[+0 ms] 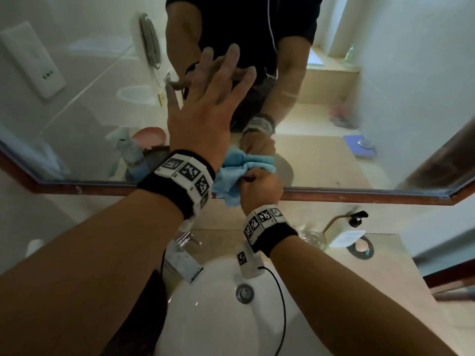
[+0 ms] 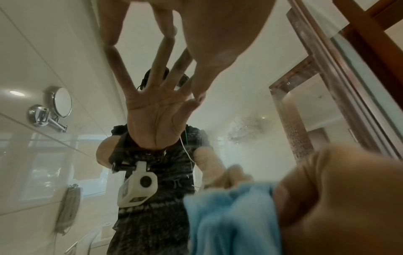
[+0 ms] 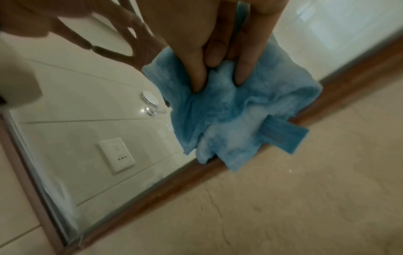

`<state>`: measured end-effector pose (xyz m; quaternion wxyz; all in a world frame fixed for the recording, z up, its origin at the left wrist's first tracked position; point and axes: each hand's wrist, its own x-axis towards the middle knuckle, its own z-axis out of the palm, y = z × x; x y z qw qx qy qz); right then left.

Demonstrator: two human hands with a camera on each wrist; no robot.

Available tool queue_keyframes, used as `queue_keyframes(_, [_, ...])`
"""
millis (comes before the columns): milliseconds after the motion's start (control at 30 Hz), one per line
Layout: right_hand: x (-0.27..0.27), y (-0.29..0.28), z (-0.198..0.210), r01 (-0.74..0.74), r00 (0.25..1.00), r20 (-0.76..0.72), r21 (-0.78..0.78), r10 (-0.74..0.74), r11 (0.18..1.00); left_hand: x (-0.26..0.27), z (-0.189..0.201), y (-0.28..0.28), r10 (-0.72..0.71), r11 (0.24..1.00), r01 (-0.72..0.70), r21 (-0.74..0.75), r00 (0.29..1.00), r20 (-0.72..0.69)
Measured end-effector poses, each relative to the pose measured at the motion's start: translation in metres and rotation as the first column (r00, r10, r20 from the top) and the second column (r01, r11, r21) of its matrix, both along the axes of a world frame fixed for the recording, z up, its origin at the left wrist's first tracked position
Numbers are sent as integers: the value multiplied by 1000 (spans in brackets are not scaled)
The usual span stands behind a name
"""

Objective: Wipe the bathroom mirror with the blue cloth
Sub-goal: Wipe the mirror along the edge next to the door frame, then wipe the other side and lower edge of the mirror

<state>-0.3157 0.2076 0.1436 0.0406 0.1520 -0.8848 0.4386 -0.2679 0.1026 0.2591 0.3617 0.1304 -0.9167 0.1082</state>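
The left hand is up on the big wall mirror with the brown wooden frame. Its fingers are straight and spread wide, and the tips touch the glass. It holds nothing.

The right hand is lower down, near the bottom edge of the mirror. Its fingers are curled tight into the soft blue cloth and grip it in a bunch. The cloth is scrunched up and sits against the glass just above the bottom of the frame. Some of it hangs over the brown wood. A little blue tag sticks out from one side.

Both wrists wear black bands with white blocks that have black square patterns.

Below the arms is a white round sink with a shiny metal tap. On the pale stone worktop to the right stands a white pump bottle with a black top, next to a clear glass.
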Motion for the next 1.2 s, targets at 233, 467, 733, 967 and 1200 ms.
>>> queue_keyframes(233, [-4, 11, 3, -136, 990, -18, 61, 138, 989, 16, -12, 18, -48, 985, 57, 166, 997, -59])
queue_keyframes(467, [-18, 34, 11, -406, 914, 49, 164, 403, 899, 41, -66, 41, 62, 819, -132, 559, 988, 142])
queue_keyframes(733, [-31, 46, 15, -533, 840, -1, 184, 542, 826, 25, -121, 53, -26, 689, -285, 667, 909, 415])
queue_keyframes(967, [-30, 73, 31, -486, 841, -168, 182, 514, 855, 5, -105, 66, 92, 417, -293, 860, 955, 281])
queue_keyframes(1200, [-45, 93, 84, 7, 646, -700, 406, 305, 914, -10, -90, 81, 192, 257, -284, 924, 952, 239])
